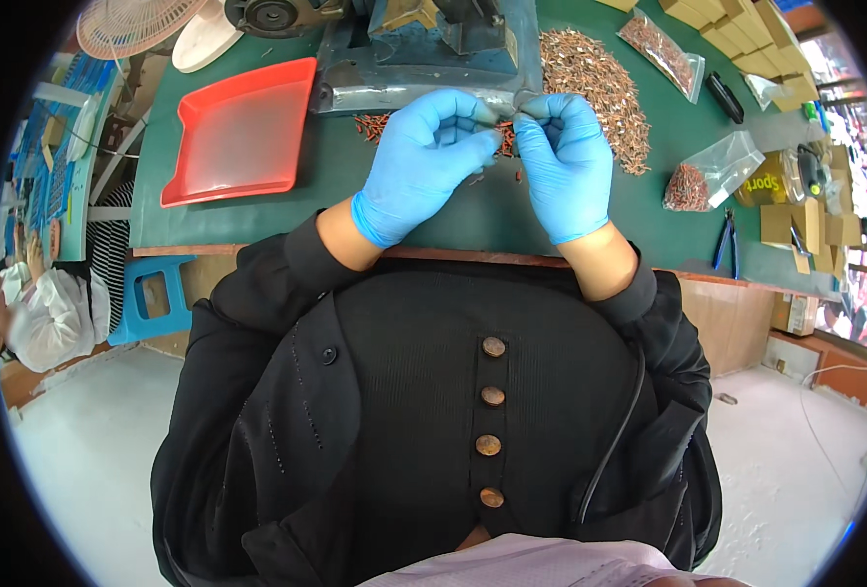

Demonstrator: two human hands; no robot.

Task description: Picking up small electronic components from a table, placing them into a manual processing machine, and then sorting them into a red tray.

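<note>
Both gloved hands pinch a small part at the front lip of the press.

The part (508,115) is tiny, greyish, mostly hidden by fingertips; its shape I cannot tell. The left hand (424,161) and right hand (563,161) close narrowly on it, thumbs meeting, just above the green bench (482,210). The press (424,54) crowds the far side. A tray (238,132) sits left, a heap of terminals (595,83) right; open bench lies toward the near edge.
</note>
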